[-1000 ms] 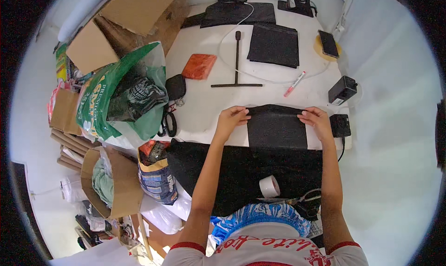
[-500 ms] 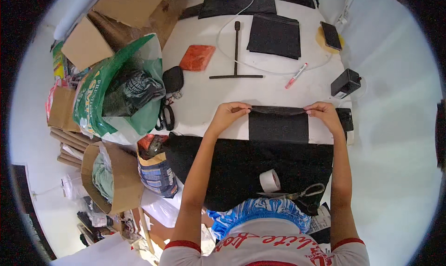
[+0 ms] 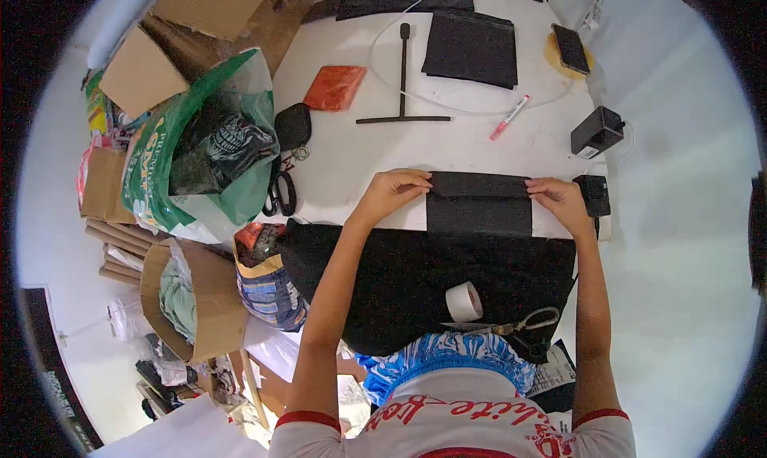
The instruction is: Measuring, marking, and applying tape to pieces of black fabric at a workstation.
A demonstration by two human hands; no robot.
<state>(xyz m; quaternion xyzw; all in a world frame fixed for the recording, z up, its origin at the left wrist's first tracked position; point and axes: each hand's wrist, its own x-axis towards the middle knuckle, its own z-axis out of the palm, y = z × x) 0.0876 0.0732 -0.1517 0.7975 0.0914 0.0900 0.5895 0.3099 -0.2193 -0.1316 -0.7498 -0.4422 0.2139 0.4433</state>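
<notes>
A thin black sheet (image 3: 478,214), fabric-like, lies at the near side of the white table, a doubled strip along its far edge. My left hand (image 3: 397,193) pinches its far left corner between thumb and fingers. The far right corner is pinched by my right hand (image 3: 558,202). The sheet's near end meets a larger black cloth (image 3: 383,290), which hangs over the table's front edge toward my lap. On that cloth rest a roll of white tape (image 3: 464,301) and scissors (image 3: 527,324), partly hidden by shadow and dark fabric.
Farther back on the white table (image 3: 343,154) are a stack of black sheets (image 3: 470,50), a dark T-shaped tool (image 3: 404,82), an orange packet (image 3: 335,88), a marker (image 3: 509,117) and a phone (image 3: 570,49). A black box (image 3: 598,132) stands right; a green bag (image 3: 152,170) stands left.
The sheet's far edge now lies as a flat, wider folded strip, where before it was a narrow, raised edge. Both hands keep their pinch. The view has shifted slightly.
</notes>
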